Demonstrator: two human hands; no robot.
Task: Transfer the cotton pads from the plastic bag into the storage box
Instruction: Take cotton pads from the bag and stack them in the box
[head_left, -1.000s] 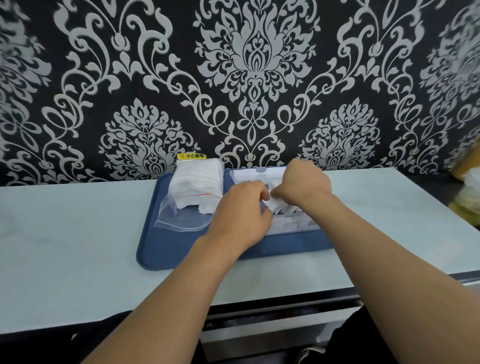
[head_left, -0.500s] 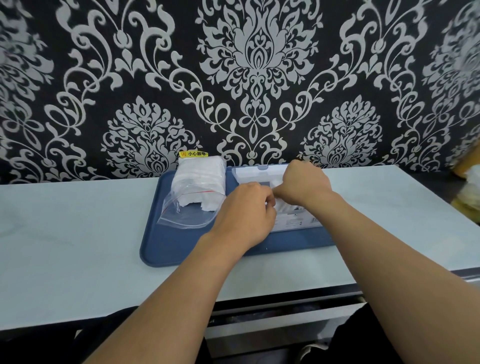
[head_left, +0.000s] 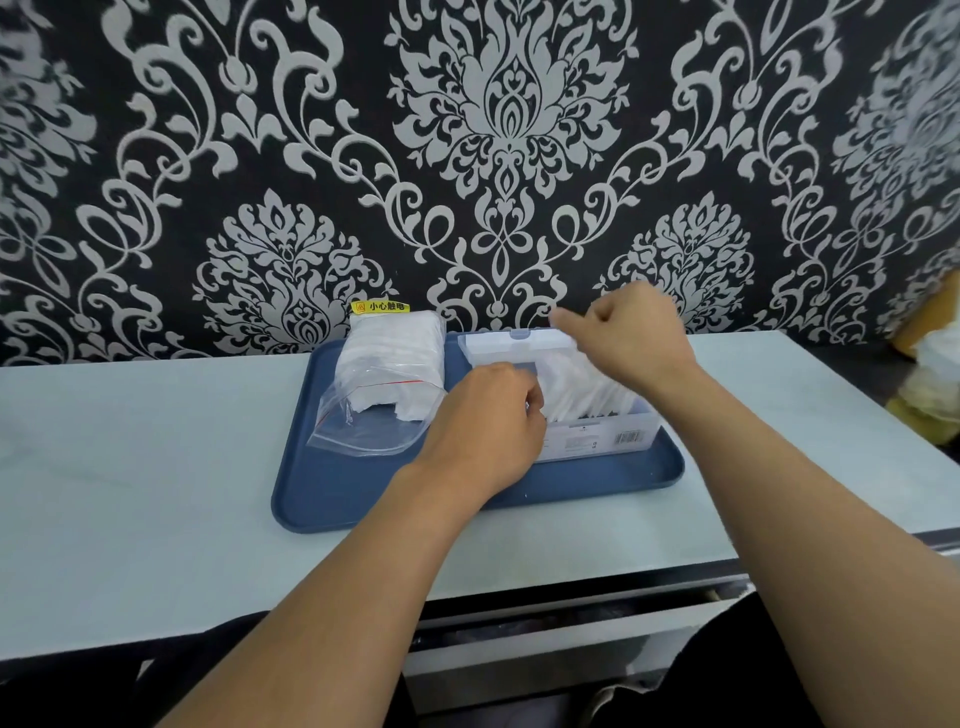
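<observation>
On the pale surface (head_left: 130, 467) in front of us sits a blue tray (head_left: 332, 488), and it keeps both of the task's containers side by side so the carry between them is short. To the left lies the plastic bag (head_left: 374, 410), its mouth slack and turned toward us, with a good stack of cotton pads (head_left: 395, 353) inside it, so we judge the job is only partly done. To the right stands the clear storage box (head_left: 597, 436), lid tipped back against the wall, with a row of white pads standing on edge inside. Our left hand (head_left: 483, 426) is curled at the near left corner of the box; it seems to pinch or press the pads there, most likely to keep the row packed and upright, though we cannot tell exactly what the fingers hold. Our right hand (head_left: 631, 332) hangs over the far rim of the box, loosely curled; it is blurred, and we cannot tell whether anything is pinched in it. Compared with half a second ago, the right hand has risen and drawn back from the pads, where it met the left hand, and the row in the box now shows plainly; the bag, box and tray have not shifted.
</observation>
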